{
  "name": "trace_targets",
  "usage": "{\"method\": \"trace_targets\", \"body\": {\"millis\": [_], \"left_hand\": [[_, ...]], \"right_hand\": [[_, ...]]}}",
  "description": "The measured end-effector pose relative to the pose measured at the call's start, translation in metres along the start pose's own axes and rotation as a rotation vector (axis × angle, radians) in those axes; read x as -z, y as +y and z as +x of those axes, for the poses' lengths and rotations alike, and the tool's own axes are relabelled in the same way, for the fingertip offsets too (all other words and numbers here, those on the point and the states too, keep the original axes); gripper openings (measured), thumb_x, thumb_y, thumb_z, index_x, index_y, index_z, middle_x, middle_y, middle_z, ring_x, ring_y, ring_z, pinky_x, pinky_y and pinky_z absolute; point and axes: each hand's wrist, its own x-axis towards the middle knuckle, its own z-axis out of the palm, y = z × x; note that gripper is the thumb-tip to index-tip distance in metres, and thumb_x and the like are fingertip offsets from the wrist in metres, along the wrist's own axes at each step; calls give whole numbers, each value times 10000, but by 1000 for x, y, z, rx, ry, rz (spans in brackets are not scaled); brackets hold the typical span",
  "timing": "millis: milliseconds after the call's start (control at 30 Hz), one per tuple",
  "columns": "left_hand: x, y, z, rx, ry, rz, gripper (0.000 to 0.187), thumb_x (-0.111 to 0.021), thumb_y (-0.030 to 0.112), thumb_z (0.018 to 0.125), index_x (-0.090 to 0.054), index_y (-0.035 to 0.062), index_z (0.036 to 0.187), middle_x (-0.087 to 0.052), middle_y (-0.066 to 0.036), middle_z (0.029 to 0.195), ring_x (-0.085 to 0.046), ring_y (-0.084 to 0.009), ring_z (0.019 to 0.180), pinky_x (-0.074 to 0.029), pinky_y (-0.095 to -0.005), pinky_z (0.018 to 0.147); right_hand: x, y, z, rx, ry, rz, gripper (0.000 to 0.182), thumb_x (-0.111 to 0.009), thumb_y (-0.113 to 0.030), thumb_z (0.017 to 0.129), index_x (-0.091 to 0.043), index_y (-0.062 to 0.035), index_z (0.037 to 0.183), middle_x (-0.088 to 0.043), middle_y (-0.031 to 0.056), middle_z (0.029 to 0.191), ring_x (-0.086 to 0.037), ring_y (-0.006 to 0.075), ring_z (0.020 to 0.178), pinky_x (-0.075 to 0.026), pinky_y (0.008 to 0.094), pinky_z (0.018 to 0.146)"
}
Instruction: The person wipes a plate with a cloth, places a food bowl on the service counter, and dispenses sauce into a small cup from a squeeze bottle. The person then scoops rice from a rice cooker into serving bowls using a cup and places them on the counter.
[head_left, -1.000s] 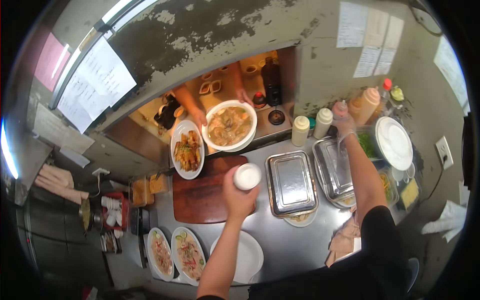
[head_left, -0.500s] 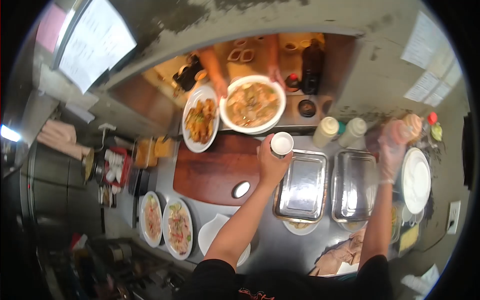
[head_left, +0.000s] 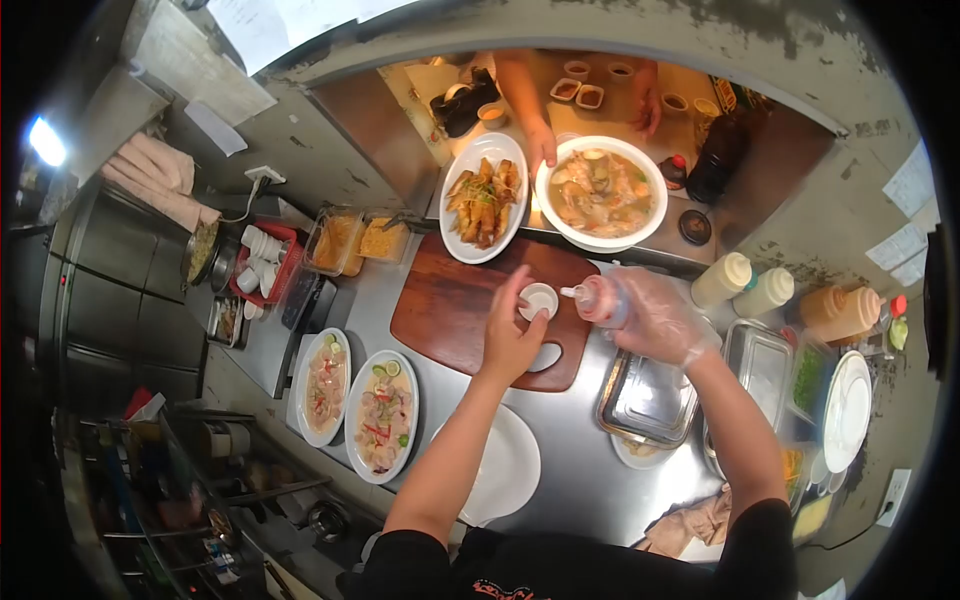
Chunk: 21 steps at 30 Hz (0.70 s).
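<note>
My left hand [head_left: 505, 342] is closed around a small white sauce cup [head_left: 538, 303], above the brown wooden board [head_left: 450, 310]. In my right hand [head_left: 660, 320], which wears a clear plastic glove, is a squeeze bottle [head_left: 600, 302] with reddish contents. The bottle is tipped on its side, its pale nozzle pointing left at the cup with a small gap between them. Behind the board stand an oval plate of fried rolls [head_left: 485, 200] and a white bowl of soup [head_left: 602, 190].
Two oval plates [head_left: 382, 418] of garnished food lie left, beside a white plate [head_left: 505, 470]. Lidded metal trays [head_left: 650, 395] and squeeze bottles [head_left: 722, 280] stand right. Another person's hand [head_left: 541, 145] touches the bowl in the pass. A red basket [head_left: 268, 265] holds white cups.
My right hand has brought the squeeze bottle leftward from the back right and tipped it toward the cup. The other person's right-side hand has left the bowl. The camera view has shifted.
</note>
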Motion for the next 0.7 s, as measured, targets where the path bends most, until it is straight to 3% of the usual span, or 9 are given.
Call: {"method": "trace_targets", "body": {"millis": [100, 133, 233, 267, 367, 467, 667, 700], "left_hand": [[22, 30, 14, -44, -230, -51, 572, -702, 42, 792, -525, 53, 1336, -613, -93, 1124, -574, -150, 901, -483, -277, 802], [28, 29, 19, -9, -289, -34, 387, -693, 33, 807, -633, 37, 1190, -663, -99, 1029, -616, -189, 821, -502, -302, 754], [25, -14, 31, -214, -197, 42, 261, -682, 30, 821, -671, 20, 1081, -685, -138, 958, -649, -250, 788, -513, -332, 726], [27, -20, 33, -176, -220, 82, 158, -675, 28, 826, -682, 4, 982, -688, -160, 926, -666, -285, 810, -519, -346, 726], [28, -28, 39, -138, -263, 160, 115, -662, 20, 827, -679, 1, 939, -677, -161, 898, -662, -282, 803, -515, -347, 717], [24, -17, 40, 165, -350, -154, 73, -651, 16, 823, -672, -3, 890, -663, -170, 866, -649, -310, 785, -509, -372, 713], [20, -42, 51, -169, -350, 229, 85, -671, 14, 787, -676, -9, 869, -664, -190, 877, -650, -347, 811, -513, -396, 722], [21, -42, 52, -141, -353, 217, 88, -676, 12, 780, -679, -10, 866, -664, -192, 869, -650, -349, 810, -514, -397, 724]], "right_hand": [[-16, -10, 24, -66, -166, -174, 506, -761, -162, 669, -575, -110, 1137, -645, 161, 1040, -623, 397, 945, -496, 450, 850], [-20, -12, 27, -56, -177, -242, 492, -758, -174, 675, -579, -115, 1129, -645, 154, 1021, -630, 388, 922, -499, 453, 830], [-33, -9, 35, -32, -225, -404, 453, -751, -195, 689, -588, -127, 1106, -644, 137, 962, -643, 365, 856, -505, 457, 775], [-38, -3, 38, -29, -253, -428, 442, -750, -191, 691, -590, -130, 1099, -641, 135, 941, -644, 362, 837, -507, 456, 761], [-42, -8, 47, -54, -331, -467, 411, -738, -179, 700, -593, -128, 1081, -634, 137, 911, -645, 358, 808, -506, 457, 739], [-47, -8, 49, -54, -363, -488, 401, -721, -165, 704, -594, -122, 1082, -632, 139, 905, -646, 354, 800, -506, 457, 736], [-61, 6, 50, -28, -369, -647, 376, -678, -119, 714, -598, -111, 1081, -643, 127, 919, -651, 334, 846, -503, 453, 758], [-62, 6, 52, -37, -380, -667, 368, -671, -110, 716, -600, -111, 1078, -646, 125, 926, -653, 330, 859, -503, 453, 765]]}}
